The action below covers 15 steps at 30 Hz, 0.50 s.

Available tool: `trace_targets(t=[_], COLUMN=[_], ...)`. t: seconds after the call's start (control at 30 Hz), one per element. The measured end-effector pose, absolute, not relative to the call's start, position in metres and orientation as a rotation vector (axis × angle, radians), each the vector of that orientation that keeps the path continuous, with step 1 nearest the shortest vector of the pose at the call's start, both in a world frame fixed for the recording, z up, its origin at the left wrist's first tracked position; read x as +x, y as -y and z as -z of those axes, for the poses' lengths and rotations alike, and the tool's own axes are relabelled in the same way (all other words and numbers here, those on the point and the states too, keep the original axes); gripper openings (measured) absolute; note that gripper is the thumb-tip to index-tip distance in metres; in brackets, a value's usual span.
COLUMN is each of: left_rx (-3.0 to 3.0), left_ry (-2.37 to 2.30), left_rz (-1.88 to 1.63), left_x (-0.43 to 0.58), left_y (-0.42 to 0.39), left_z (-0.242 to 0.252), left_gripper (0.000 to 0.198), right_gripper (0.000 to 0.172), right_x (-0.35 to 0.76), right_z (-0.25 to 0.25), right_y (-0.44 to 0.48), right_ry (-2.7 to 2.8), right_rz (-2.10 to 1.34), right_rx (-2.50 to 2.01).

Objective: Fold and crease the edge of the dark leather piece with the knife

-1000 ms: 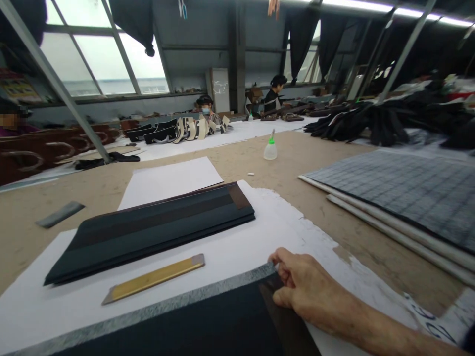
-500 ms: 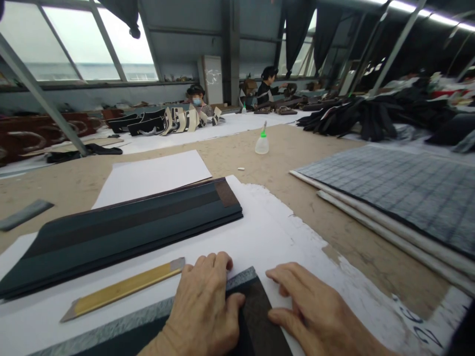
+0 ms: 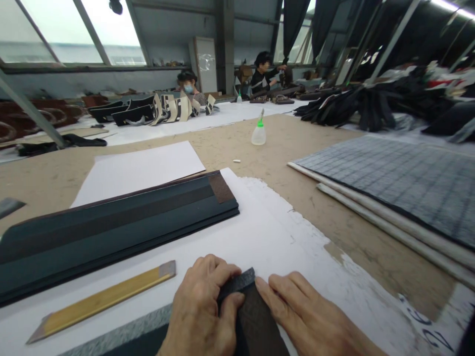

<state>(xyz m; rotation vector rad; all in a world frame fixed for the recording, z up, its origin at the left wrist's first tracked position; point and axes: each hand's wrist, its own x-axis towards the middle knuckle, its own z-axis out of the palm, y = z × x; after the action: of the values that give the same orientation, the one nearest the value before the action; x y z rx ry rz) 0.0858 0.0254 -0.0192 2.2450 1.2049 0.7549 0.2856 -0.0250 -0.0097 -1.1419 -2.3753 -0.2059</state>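
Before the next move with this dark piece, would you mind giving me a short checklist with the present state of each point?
1. Left hand on the dark piece: ok, fingers curl over its far corner.
2. Right hand on the piece: ok, fingertips at its right edge.
3. Corner lying flat: not ok, it is lifted.
4. Yellow ruler apart from the hands: ok, it lies to the left on the white paper.
5. Stack of dark strips apart from the piece: ok.
6. Near end of the piece: cannot tell, out of view.
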Motion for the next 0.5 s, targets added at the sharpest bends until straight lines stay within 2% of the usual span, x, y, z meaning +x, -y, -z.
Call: trace_targets(t=[0.27, 0.5], left_rx=[2.545, 2.774], left_ry=[-0.954, -0.69], left_rz=[-0.897, -0.899], left_x=[0.0841, 0.0861], left_y=[-0.0299, -0.0321], left_z=[0.0212, 0.0207], left_gripper=[0.028, 0.03], right_gripper=[0.042, 0.038], right_x=[0.282, 0.2798], right_z=[0.0083, 0.0097], right_y=[0.0227, 0.0201], right_ry=[2.399, 2.334], right_rz=[0.324, 0.298], right_rx=[-1.141, -1.168])
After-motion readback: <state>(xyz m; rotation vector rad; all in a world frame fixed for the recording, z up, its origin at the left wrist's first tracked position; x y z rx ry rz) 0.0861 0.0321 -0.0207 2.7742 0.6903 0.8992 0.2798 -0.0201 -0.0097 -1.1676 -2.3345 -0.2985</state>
